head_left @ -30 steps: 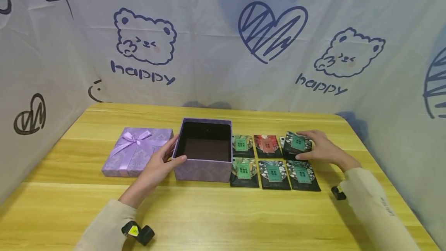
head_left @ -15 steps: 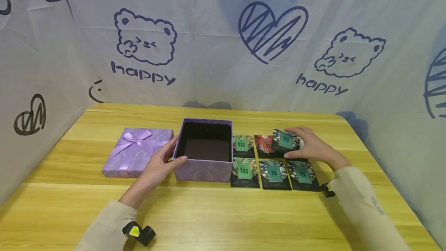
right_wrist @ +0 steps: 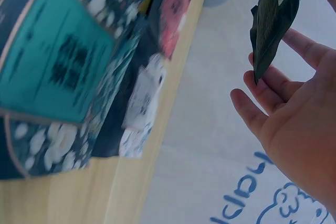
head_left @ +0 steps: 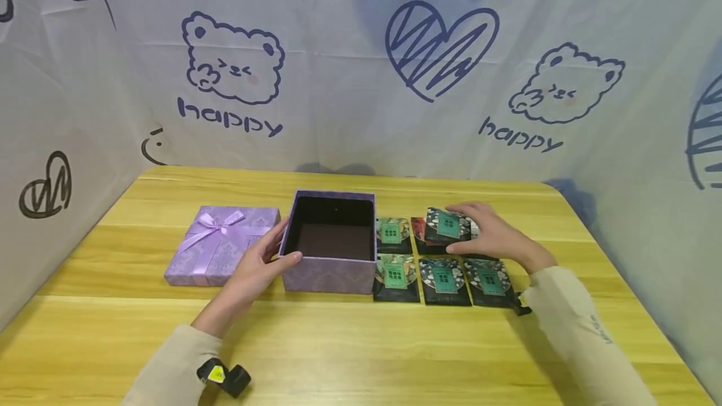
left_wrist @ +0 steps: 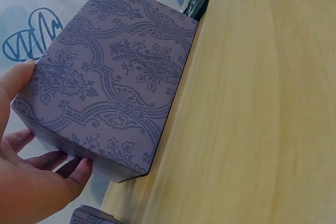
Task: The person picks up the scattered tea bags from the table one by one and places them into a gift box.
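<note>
Held packet (head_left: pixel 448 225), red packet (head_left: pixel 418 229) partly hidden

Box (left_wrist: pixel 110 72) matt, patterned paper; ribbon (head_left: pixel 204 260) satiny cloth; sachets (head_left: pixel 448 225) smooth, matt; tabletop (head_left: pixel 338 356) glossy wood-grain.

From the near side, the head camera overlooks the table (head_left: pixel 361 349), sharing the box (head_left: pixel 329 275) with the close, right-facing left wrist view and, seemingly, blurred packets (right_wrist: pixel 58 72) with the close, far-facing right one.
</note>
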The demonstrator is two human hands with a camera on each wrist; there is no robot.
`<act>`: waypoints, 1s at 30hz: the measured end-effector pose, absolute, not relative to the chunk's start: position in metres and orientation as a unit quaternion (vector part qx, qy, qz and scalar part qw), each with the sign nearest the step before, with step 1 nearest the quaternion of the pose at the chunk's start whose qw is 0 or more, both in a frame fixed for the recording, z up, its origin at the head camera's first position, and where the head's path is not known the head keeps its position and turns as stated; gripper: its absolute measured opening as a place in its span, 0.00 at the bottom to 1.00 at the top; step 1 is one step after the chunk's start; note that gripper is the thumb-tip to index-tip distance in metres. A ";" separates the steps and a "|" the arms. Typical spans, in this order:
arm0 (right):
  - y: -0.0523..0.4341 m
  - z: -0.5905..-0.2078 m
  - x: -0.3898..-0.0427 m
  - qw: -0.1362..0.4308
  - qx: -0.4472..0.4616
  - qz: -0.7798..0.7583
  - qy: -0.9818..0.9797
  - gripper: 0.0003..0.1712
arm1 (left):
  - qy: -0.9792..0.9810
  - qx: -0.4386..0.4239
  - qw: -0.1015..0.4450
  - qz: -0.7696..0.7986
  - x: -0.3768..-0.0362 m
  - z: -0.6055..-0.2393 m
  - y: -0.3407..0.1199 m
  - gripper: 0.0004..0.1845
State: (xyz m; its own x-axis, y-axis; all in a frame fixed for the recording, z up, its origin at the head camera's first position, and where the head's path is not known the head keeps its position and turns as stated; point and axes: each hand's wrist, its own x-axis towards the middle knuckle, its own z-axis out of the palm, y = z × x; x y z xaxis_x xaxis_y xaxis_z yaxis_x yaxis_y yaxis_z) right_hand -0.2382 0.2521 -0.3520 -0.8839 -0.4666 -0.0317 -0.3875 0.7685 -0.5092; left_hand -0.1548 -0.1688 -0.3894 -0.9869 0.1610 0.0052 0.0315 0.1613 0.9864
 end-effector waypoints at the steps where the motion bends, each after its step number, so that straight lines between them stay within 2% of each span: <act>1: 0.250 -0.351 -0.237 0.077 -0.231 -0.253 0.936 0.48 | 0.760 0.064 0.049 0.645 -0.155 -0.390 -0.169 0.40; 12: 0.220 -0.333 -0.229 0.073 -0.283 -0.248 0.924 0.49 | 0.758 0.072 0.041 0.647 -0.155 -0.393 -0.168 0.39; 30: 0.171 -0.309 -0.237 0.076 -0.298 -0.233 0.923 0.48 | 0.757 0.073 0.043 0.647 -0.155 -0.394 -0.169 0.39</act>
